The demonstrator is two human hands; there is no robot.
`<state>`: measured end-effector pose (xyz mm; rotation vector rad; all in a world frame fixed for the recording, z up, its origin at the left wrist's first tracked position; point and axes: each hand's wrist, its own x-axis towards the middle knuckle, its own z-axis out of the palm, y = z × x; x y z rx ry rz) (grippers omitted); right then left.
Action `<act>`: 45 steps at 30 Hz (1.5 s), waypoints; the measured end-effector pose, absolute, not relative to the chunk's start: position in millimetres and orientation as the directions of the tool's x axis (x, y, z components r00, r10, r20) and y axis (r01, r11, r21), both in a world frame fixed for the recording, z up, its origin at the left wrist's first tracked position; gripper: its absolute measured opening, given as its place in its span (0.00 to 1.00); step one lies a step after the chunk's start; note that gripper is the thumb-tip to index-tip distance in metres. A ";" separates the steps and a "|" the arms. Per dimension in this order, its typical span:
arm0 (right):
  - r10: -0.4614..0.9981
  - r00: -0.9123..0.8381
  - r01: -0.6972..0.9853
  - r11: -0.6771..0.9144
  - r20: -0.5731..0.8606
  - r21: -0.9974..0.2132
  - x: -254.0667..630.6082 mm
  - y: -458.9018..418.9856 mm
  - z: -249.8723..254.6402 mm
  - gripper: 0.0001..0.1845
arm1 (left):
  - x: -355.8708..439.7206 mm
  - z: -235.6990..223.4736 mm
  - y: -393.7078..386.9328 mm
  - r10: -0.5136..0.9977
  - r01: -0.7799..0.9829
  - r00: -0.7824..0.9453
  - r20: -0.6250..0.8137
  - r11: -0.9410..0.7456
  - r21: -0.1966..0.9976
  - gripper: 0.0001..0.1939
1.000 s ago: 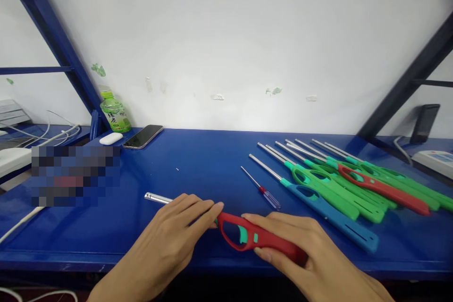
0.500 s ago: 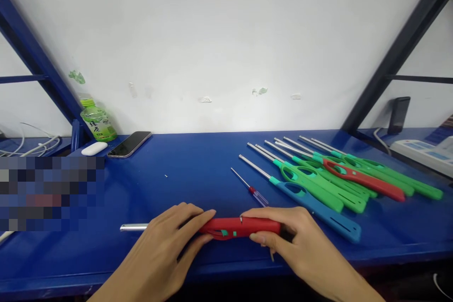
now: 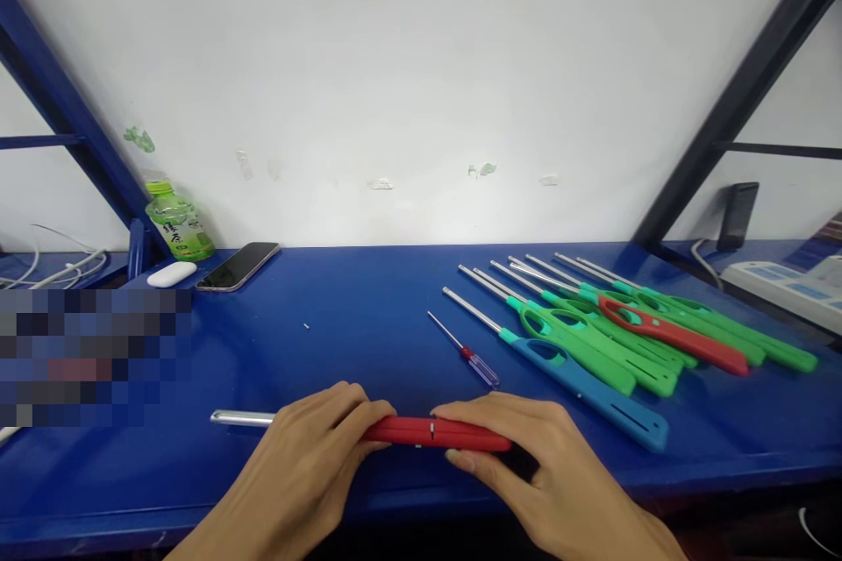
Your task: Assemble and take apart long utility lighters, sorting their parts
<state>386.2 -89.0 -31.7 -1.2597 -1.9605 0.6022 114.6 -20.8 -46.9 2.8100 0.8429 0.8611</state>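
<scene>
Held level near the table's front edge is a red long-necked gas lighter (image 3: 414,431), its metal tube pointing left. My left hand (image 3: 319,447) is closed around its front part, where the tube meets the red body. At the rear end, my right hand (image 3: 519,443) grips the handle between thumb and fingers. The narrow edge of the body faces me, with a small light slot in it. Beyond my right hand lies a small screwdriver (image 3: 482,366) with a clear handle and a red collar. A blue lighter (image 3: 592,390) rests just to its right.
Several green lighters (image 3: 585,355) and another red lighter (image 3: 684,335) lie in a row at right. A phone (image 3: 240,266), a white case (image 3: 172,273) and a green bottle (image 3: 177,223) stand at back left. Blue table (image 3: 355,298) meets a white wall behind.
The red lighter has rolled in my hands, so its narrow edge shows instead of its side with the green parts. Both hands have shifted slightly left with it.
</scene>
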 end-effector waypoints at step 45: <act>0.804 -0.078 0.860 0.353 0.589 -0.368 419.2 -68.5 -57.5 0.20 | 44.7 -20.0 106.7 0.801 0.787 0.509 0.314 -0.581 0.206 0.15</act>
